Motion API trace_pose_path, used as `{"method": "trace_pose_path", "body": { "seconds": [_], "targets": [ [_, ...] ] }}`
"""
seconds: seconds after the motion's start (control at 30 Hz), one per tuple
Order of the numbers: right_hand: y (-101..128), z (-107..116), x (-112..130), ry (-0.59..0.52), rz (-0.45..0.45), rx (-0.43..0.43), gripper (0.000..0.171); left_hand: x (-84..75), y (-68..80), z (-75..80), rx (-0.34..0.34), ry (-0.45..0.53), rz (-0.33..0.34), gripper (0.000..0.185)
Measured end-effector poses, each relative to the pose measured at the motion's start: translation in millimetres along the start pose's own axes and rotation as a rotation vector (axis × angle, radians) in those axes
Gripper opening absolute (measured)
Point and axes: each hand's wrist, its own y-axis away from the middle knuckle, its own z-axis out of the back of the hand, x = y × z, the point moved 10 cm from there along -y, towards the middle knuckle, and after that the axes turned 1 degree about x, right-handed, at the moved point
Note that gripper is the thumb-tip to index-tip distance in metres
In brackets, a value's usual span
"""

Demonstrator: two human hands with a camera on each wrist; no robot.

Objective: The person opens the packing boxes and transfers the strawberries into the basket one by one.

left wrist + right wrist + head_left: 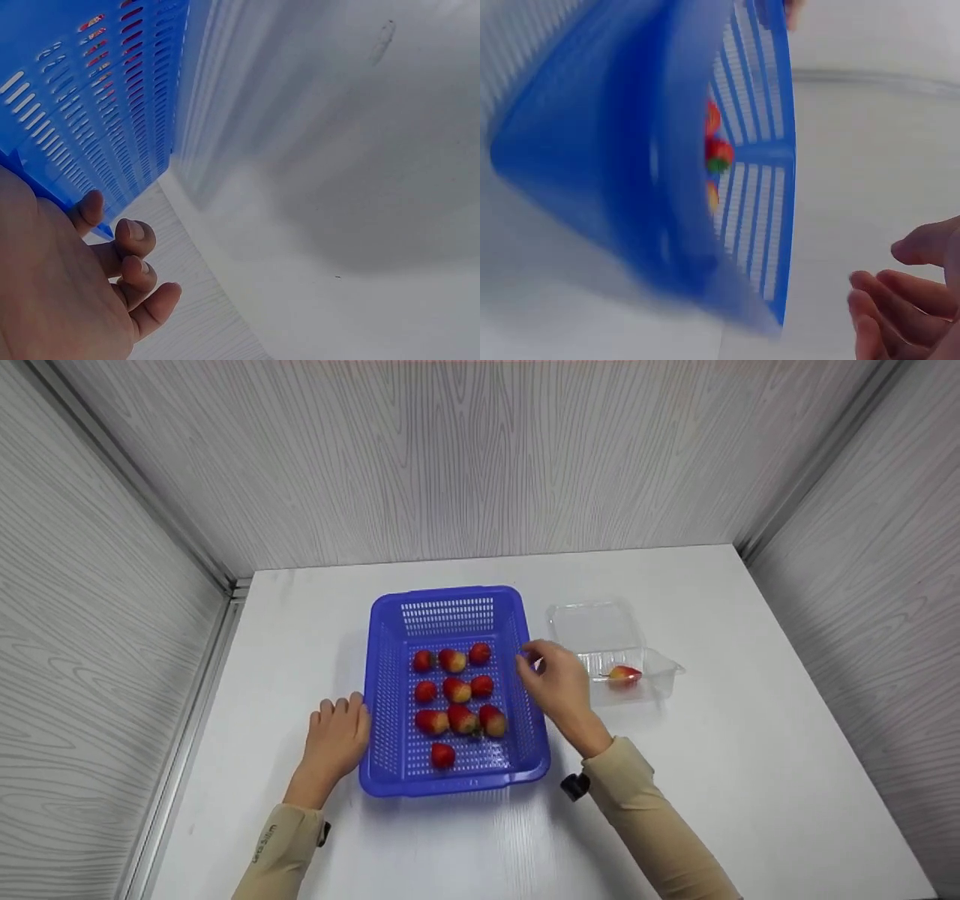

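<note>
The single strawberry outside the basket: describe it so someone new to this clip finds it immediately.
On the white table, right of the blue basket and beyond the right hand, sits a clear plastic clamshell box with its lid open. The strawberry lies alone in the box's tray. Every other strawberry lies in the basket; this one alone is behind clear plastic.

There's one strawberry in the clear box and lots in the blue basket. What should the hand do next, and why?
Probably the right hand should dip into the blue basket and pinch a strawberry. It holds nothing and hovers at the basket's right rim, and the clear box holds only one strawberry. The left hand rests against the basket's left side.
</note>
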Motion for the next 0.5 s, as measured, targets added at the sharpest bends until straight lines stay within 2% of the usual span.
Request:
{"method": "trace_pose_path", "body": {
  "seconds": [0.1,0.2,0.33,0.5],
  "targets": [
    [-6,27,-23,0.038,0.011,-0.102,0.011,0.0,-0.3,-0.3,0.0,-0.002,-0.007,0.024],
    [-8,47,-51,0.075,-0.028,-0.147,0.011,0.3,-0.2,-2.6,0.014,-0.004,-0.007,0.024],
    [-5,64,-88,0.092,-0.119,-0.142,0.012,0.7,0.5,-2.5,0.018,0.0,-0.003,0.025],
    [4,71,-123,0.083,-0.211,-0.106,0.013,0.7,0.1,-0.8,0.014,0.0,-0.007,0.025]
  ]
}}
